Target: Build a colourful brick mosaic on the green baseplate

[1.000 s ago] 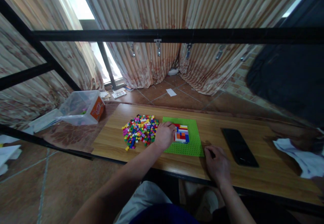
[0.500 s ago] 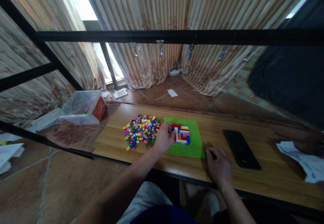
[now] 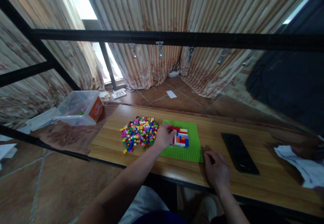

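My left hand (image 3: 164, 138) reaches over the left part of a green baseplate (image 3: 193, 149). Its thumb and fingers are closed in a pinch at the left side of a patch of coloured toy bricks (image 3: 182, 139) built onto the plate; whatever lies between the fingertips is too small and hidden to name. To the left spreads a heap of loose toy bricks (image 3: 139, 132) in many colours. My right hand (image 3: 217, 170) rests on the table beside the plate's near right corner, fingers curled in with nothing seen in them.
A black phone-like slab (image 3: 239, 153) lies right of my right hand on the wooden table (image 3: 108, 143). Crumpled white paper (image 3: 301, 166) is farther right. A clear plastic bin (image 3: 81, 109) stands beyond the left end. A black metal bar (image 3: 113, 35) crosses ahead.
The view has shifted slightly. My left hand stays at the left side of the brick patch, its fingers a little changed in pose. My right hand keeps its place by the plate's corner.
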`<state>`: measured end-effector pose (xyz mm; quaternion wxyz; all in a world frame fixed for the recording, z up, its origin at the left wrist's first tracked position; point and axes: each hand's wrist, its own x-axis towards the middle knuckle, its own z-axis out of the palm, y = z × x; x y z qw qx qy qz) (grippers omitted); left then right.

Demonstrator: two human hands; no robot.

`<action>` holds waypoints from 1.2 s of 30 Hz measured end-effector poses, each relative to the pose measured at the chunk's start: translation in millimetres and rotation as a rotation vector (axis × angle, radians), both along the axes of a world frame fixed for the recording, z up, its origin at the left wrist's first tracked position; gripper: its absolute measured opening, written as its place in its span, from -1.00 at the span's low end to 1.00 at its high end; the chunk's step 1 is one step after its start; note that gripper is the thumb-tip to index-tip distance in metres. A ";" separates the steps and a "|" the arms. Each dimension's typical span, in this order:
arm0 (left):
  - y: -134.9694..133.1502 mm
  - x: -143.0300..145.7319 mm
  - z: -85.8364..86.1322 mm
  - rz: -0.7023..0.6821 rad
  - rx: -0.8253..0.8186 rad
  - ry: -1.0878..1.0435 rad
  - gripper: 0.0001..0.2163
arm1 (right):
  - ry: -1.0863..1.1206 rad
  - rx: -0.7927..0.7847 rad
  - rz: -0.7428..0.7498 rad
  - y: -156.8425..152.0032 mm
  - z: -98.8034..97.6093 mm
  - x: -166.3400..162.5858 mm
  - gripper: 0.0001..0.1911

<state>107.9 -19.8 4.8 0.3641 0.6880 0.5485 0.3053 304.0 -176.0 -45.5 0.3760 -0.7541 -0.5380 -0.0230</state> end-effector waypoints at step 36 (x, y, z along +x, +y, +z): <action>-13.6 7.7 -17.7 -0.004 -0.053 -0.248 -0.86 | 0.014 -0.008 0.017 0.5 0.9 -0.7 -0.68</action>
